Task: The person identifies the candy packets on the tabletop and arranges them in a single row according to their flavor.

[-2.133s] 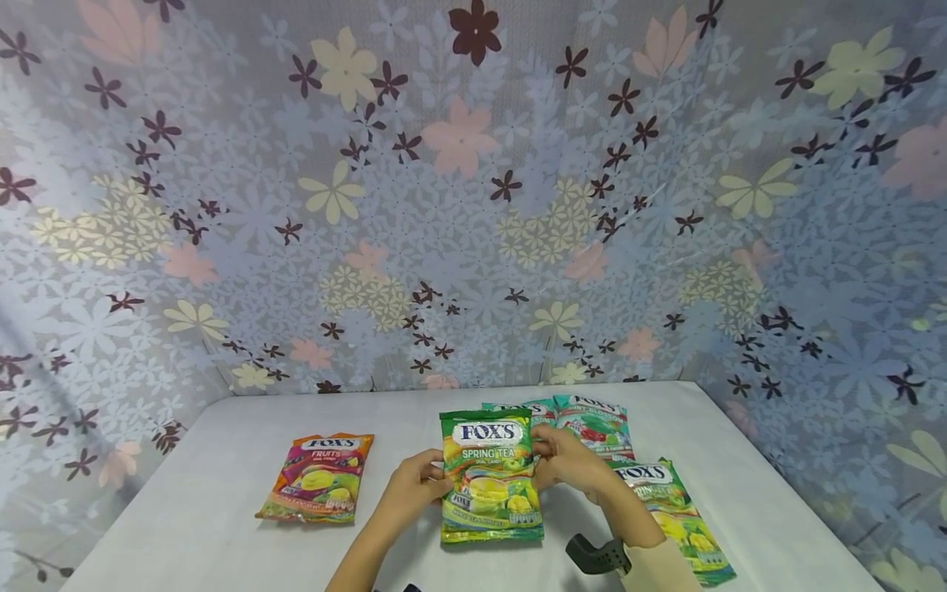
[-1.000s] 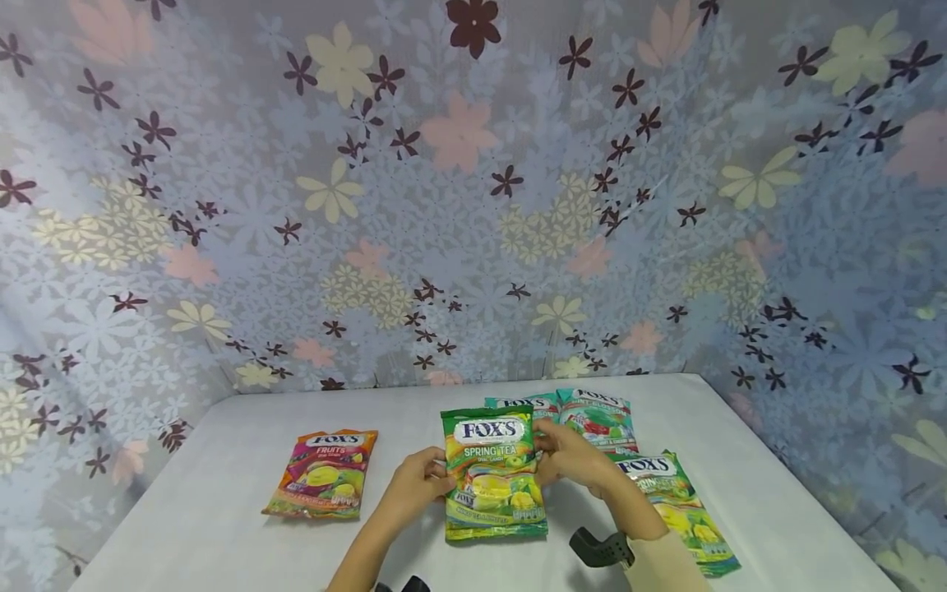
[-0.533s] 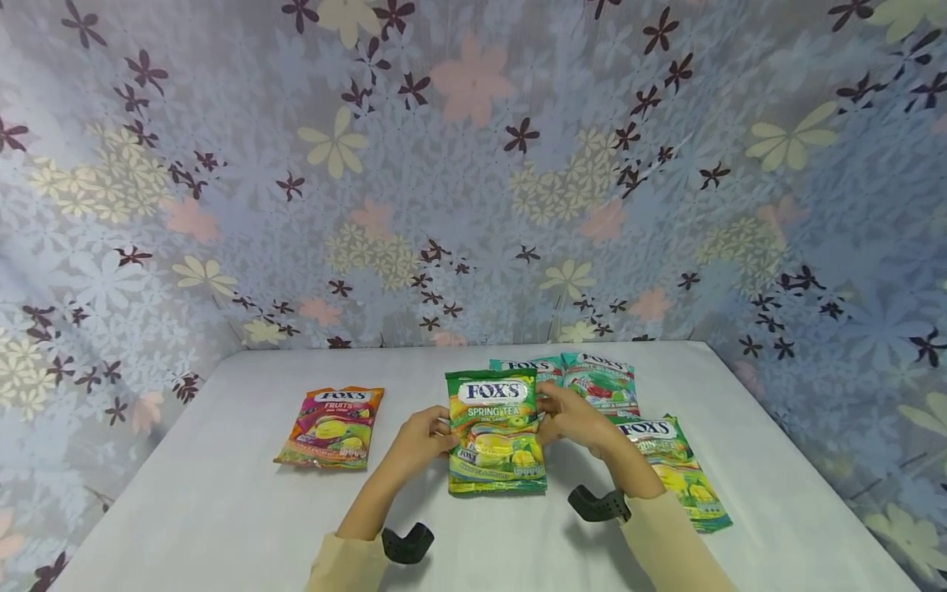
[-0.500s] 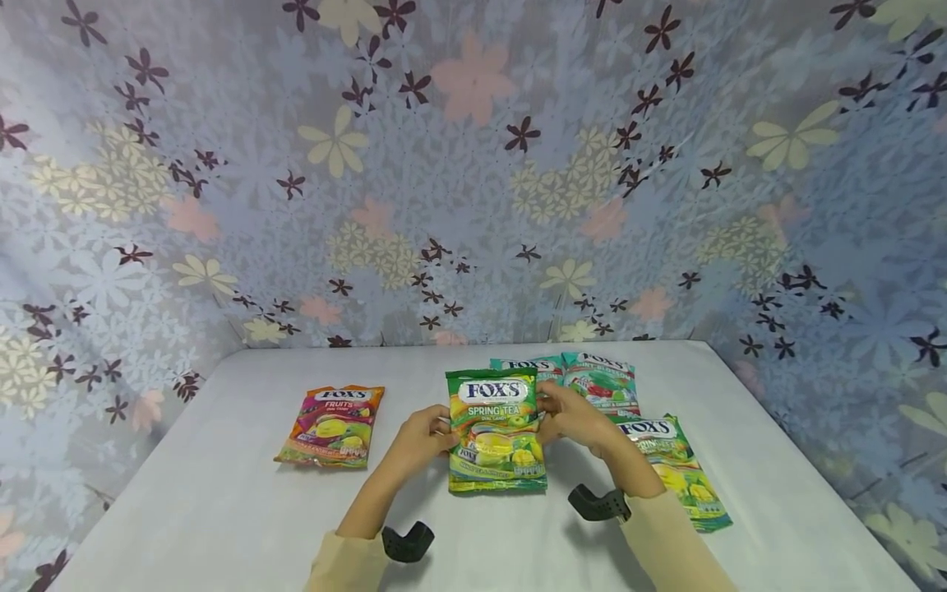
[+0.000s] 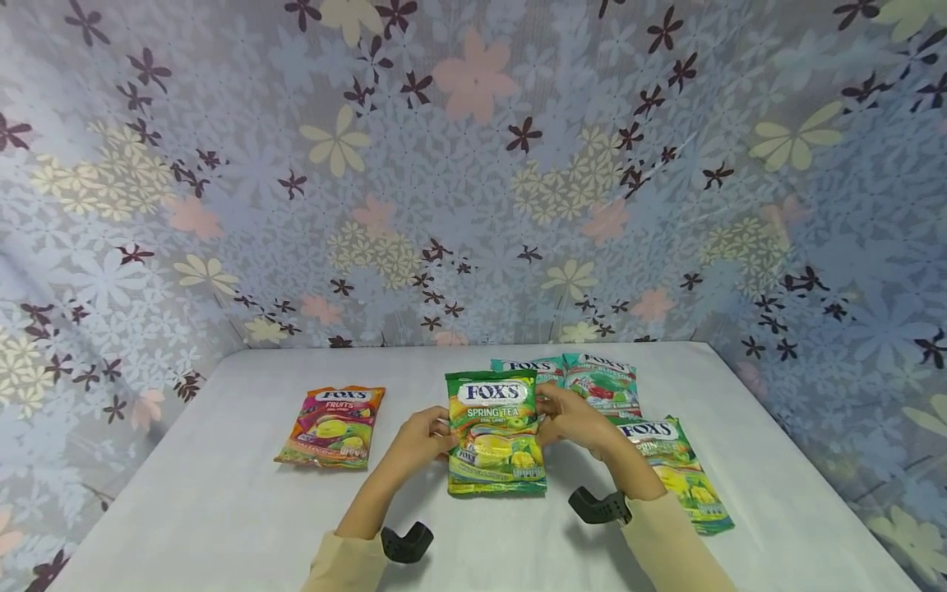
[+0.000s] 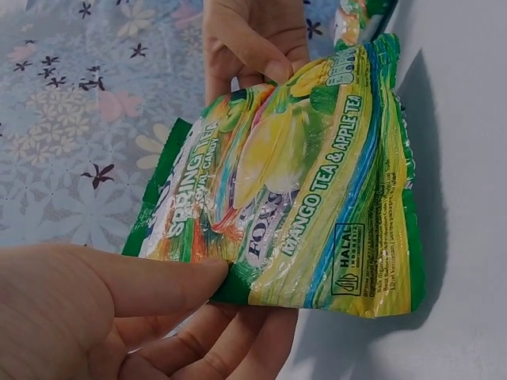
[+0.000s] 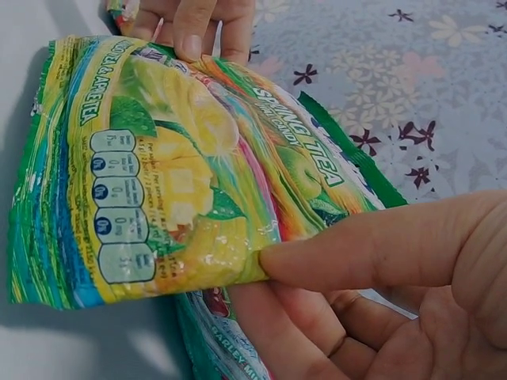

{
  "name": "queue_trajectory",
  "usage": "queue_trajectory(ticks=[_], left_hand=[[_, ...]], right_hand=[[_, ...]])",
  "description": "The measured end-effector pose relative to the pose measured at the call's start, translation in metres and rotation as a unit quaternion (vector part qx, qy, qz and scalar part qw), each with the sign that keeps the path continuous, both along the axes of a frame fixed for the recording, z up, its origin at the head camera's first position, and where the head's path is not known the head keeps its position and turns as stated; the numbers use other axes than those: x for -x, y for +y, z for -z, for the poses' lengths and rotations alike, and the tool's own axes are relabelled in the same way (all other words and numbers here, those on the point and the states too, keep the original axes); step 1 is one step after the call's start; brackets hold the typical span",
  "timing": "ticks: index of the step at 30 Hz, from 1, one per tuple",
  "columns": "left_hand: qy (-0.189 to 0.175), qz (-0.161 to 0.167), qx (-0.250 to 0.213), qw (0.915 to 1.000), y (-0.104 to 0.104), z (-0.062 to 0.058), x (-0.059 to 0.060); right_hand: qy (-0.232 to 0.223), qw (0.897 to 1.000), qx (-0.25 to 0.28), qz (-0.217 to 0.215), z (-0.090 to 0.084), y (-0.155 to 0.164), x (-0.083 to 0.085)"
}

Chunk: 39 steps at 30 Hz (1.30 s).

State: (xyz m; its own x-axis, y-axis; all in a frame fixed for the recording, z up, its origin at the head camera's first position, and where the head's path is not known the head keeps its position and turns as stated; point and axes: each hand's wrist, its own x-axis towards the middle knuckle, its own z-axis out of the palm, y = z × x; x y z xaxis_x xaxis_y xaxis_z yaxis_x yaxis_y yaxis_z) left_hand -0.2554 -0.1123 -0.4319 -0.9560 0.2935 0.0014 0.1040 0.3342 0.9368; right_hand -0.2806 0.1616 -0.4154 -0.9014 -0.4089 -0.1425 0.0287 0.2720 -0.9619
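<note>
A green Fox's Spring Tea candy bag stands upright on the white table, its lower edge on the surface. My left hand pinches its left edge between thumb and fingers. My right hand pinches the right edge the same way. The wrist views show the bag held from both sides with the printed front facing me.
A red Fox's Fruits bag lies flat to the left. Two teal bags lie behind my right hand, and another green bag lies at the right. Floral cloth walls enclose the table on three sides.
The head view has tilted down a little, so the table sits higher in the frame and both sleeves show. The hands and the bag hold the same pose.
</note>
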Motion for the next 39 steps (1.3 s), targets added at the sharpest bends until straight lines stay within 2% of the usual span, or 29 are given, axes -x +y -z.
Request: queue_trajectory(ticks=[5,8,17,23,29,33,39], left_hand=[[-0.003,-0.001,0.001,1.0000,-0.002,-0.003,-0.001],[-0.004,-0.001,0.006,1.0000,-0.004,-0.003,-0.001],[0.008,0.030,0.015,0.9994,-0.015,-0.002,-0.002],[-0.020,0.019,0.016,0.9995,-0.024,-0.002,-0.008],[-0.050,0.008,0.033,0.9981,-0.029,-0.007,-0.009],[-0.056,0.006,0.040,0.9976,-0.033,-0.012,-0.006],[-0.068,-0.006,0.039,0.9969,-0.041,-0.017,-0.009]], right_hand=[[0.000,1.000,-0.006,0.010,-0.001,-0.002,0.000],[-0.005,1.000,0.000,0.000,-0.001,-0.004,-0.001],[0.000,1.000,-0.005,-0.001,0.006,-0.010,-0.006],[0.007,1.000,0.007,-0.008,0.015,-0.019,-0.008],[0.003,0.999,0.031,-0.021,0.017,-0.025,-0.011],[0.005,0.999,0.041,-0.024,0.016,-0.031,-0.009],[0.012,0.999,0.035,-0.021,0.018,-0.043,-0.010]])
